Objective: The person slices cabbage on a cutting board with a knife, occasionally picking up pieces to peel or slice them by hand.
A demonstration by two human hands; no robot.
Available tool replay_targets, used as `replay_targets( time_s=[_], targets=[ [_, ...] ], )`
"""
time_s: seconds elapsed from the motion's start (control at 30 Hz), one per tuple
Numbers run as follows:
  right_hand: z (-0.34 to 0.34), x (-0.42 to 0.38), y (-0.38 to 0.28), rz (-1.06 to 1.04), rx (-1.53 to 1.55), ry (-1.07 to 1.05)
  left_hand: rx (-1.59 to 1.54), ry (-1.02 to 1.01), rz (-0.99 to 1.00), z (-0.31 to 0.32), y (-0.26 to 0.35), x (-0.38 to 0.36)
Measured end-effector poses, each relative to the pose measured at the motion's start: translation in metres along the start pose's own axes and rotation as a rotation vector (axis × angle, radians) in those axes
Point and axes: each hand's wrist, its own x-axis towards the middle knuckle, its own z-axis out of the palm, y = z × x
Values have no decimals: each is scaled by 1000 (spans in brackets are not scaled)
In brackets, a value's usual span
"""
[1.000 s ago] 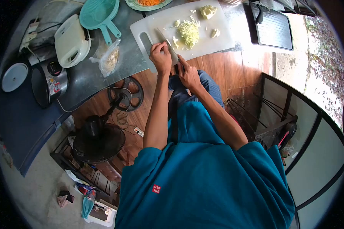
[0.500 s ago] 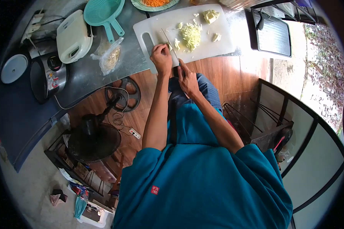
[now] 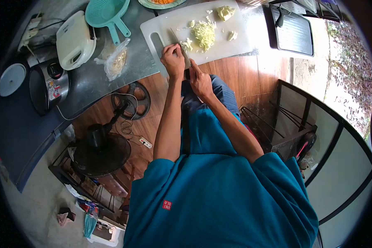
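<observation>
On the white cutting board (image 3: 235, 43) lie a pile of shredded cabbage (image 3: 204, 32), a chunk of cabbage (image 3: 224, 12) and small bits. My right hand (image 3: 200, 80) grips the handle of a knife (image 3: 178, 41) at the board's near edge. The blade runs up and left across the board. My left hand (image 3: 173, 62) sits with curled fingers against the blade's left side, near some cabbage scraps (image 3: 187, 43). What is under its fingers is hidden.
The grey counter (image 3: 91, 82) carries a teal colander (image 3: 105, 12), a cream sandwich maker (image 3: 74, 39), a plastic bag of food (image 3: 116, 60), a rice cooker (image 3: 47, 84) and a plate of shredded carrot (image 3: 161, 3). A black tray (image 3: 293, 31) lies right. A fan (image 3: 99, 153) stands on the floor below.
Both hands and the knife stay at the board's near edge, with only small shifts. The view moved slightly.
</observation>
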Motion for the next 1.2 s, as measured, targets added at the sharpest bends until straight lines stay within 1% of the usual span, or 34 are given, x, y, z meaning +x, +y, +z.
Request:
replay_targets(
  time_s=[0.03, 0.1, 0.13, 0.27, 0.33, 0.37, 0.53, 0.6, 0.63, 0.7, 0.73, 0.83, 0.87, 0.9, 0.93, 0.97, 1.03, 1.07, 1.13, 1.2],
  targets=[
    [-1, 0, 2, -8, 0, 7, -3, 7, 8, 1, 1, 1],
    [-4, -5, 2, -36, 57, 76, -113, -39, -120, 0, 3, 0],
    [-6, -6, 1, 43, 117, 73, -92, -71, -126, -1, 3, -1],
    [-14, -5, -3, 86, 156, 12, 12, -67, -105, 3, 8, -3],
    [-17, -5, -11, -10, 204, 41, 29, -9, -84, 8, 10, -4],
    [-18, -4, -14, -9, 202, 39, 36, 17, -75, 10, 10, -5],
    [-19, -5, -7, 39, 216, -8, -2, -66, -82, 6, 11, -3],
    [-10, -1, -3, 6, 219, 21, 77, -41, 22, 7, 10, -4],
    [-8, 0, -1, -27, 217, 52, 77, -49, 22, 7, 11, -7],
    [-10, 8, 3, -35, 168, 46, -17, -107, -79, 6, 13, -5],
    [-11, 8, 3, -41, 116, 35, -16, -111, -72, 3, 13, -5],
    [-13, 10, 2, -36, 139, 75, 7, -140, -39, -1, 19, 2],
    [-13, 10, 2, -46, 140, 76, -60, -149, -99, -2, 20, 4],
    [-16, 7, -3, 26, 186, 65, -123, -162, -164, -4, 17, 3],
    [-18, 5, -9, 98, 232, 52, -129, -111, -93, -4, 15, 4],
    [-20, 5, -12, 96, 233, 48, -126, -108, -94, -4, 12, 6],
    [-23, 2, -9, 42, 233, 34, -82, -189, -170, -7, 10, 8],
    [-23, 1, -9, 45, 229, 34, -86, -191, -173, -7, 10, 9],
    [-21, -2, -9, -49, 243, 87, 16, -186, -134, -5, 8, 11],
    [-20, -2, -9, -30, 241, 75, 35, -182, -114, -5, 8, 11]
  ],
)
